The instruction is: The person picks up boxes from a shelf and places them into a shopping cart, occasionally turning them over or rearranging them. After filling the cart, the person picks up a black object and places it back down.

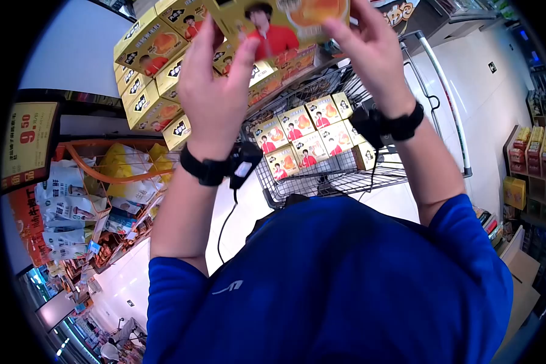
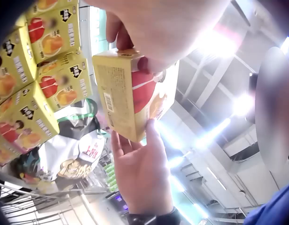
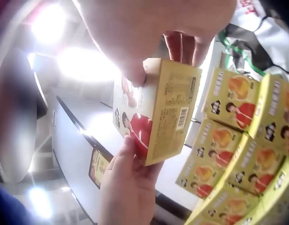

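Between both hands is a yellow carton [image 1: 279, 30] printed with a figure in red and an orange dish. My left hand [image 1: 215, 97] grips its left end, thumb on the printed front and fingers behind. My right hand [image 1: 375, 64] holds the opposite end the same way. In the left wrist view, the carton [image 2: 135, 93] shows a side panel with a barcode, and the right hand [image 2: 143, 173] is across from the camera. The right wrist view shows the carton [image 3: 158, 112] beside stacked matching cartons [image 3: 229, 145], with the left hand [image 3: 128, 192] at its far end.
Matching cartons [image 1: 148, 100] are stacked behind the hands. Below stands a wire shopping cart [image 1: 270, 197] with several cartons [image 1: 309, 142] inside. To the left are a price sign [image 1: 29, 142] and an orange-rimmed basket of snack bags [image 1: 124, 176]. Shelves [image 1: 531, 151] stand right.
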`<state>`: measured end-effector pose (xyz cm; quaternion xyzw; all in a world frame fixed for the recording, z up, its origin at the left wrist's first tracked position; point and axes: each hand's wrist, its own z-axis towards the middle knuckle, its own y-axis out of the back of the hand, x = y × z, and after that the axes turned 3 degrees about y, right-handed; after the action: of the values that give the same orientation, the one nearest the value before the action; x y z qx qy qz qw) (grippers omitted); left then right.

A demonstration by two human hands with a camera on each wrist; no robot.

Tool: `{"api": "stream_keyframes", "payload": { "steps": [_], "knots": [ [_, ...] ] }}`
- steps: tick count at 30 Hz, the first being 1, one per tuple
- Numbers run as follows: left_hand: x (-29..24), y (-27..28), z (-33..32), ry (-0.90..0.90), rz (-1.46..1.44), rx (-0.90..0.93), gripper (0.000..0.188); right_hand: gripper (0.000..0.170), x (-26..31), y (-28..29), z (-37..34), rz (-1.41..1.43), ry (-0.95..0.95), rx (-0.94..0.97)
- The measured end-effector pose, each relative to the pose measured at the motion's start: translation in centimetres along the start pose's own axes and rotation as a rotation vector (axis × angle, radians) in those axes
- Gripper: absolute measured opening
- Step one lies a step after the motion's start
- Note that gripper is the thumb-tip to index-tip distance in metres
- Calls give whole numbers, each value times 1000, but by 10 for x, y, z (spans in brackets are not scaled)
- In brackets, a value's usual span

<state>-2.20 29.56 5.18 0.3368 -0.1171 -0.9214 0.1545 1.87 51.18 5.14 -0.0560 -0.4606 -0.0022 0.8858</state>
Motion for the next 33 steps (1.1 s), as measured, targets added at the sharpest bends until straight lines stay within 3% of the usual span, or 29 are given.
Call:
{"api": "stream_keyframes", "payload": {
  "steps": [3, 6, 7, 9, 11, 13, 15, 16, 17, 19, 21, 23, 24, 25, 27, 28, 30, 33],
  "knots": [
    [-3, 21, -62, 118, 88, 143, 52, 61, -18, -7, -69, -117, -104, 8],
    [16, 33, -125, 513, 32, 362, 51, 61, -43, -26, -136, -137, -339, 12],
    [33, 33, -150, 575, 2, 382, 50, 61, -55, -31, -157, -98, -452, -3],
    [43, 32, -191, 927, -192, 404, 48, 61, -77, -39, -193, -13, -693, 33],
    [63, 34, -234, 938, -44, 532, 43, 62, -104, -40, -225, -216, -863, 166],
    [81, 29, -279, 1156, -55, 603, 36, 62, -130, -40, -249, -260, -1005, 274],
    [94, 20, -319, 1356, -218, 600, 35, 61, -155, -44, -268, -283, -1246, 298],
    [96, 14, -331, 1426, -216, 588, 33, 62, -181, -42, -291, -147, -1282, 258],
    [114, 6, -368, 1454, -174, 606, 30, 62, -195, -42, -300, -149, -1296, 261],
    [120, -6, -392, 1468, -26, 651, 29, 62, -208, -48, -305, -98, -1520, 242],
    [127, -18, -409, 1616, -36, 584, 29, 60, -218, -54, -311, -142, -1564, 251],
    [141, -28, -421, 1765, 2, 576, 33, 57, -249, -53, -336, -318, -1456, 430],
    [143, -34, -426, 1773, -53, 490, 33, 53, -286, -45, -380, -323, -1353, 468],
    [142, -38, -421, 1775, -105, 399, 33, 50, -285, -49, -379, -359, -1339, 450],
    [144, -41, -413, 1813, -39, 449, 33, 52, -289, -52, -380, -360, -1348, 379],
    [152, -44, -427, 1805, -48, 401, 33, 58, -297, -53, -385, -460, -1263, 417],
    [164, -48, -441, 1764, -118, 324, 36, 46, -306, -59, -386, -631, -1337, 434],
    [172, -54, -438, 1795, -82, 433, 42, 36, -325, -59, -387, -626, -1419, 294]
  ]
}}
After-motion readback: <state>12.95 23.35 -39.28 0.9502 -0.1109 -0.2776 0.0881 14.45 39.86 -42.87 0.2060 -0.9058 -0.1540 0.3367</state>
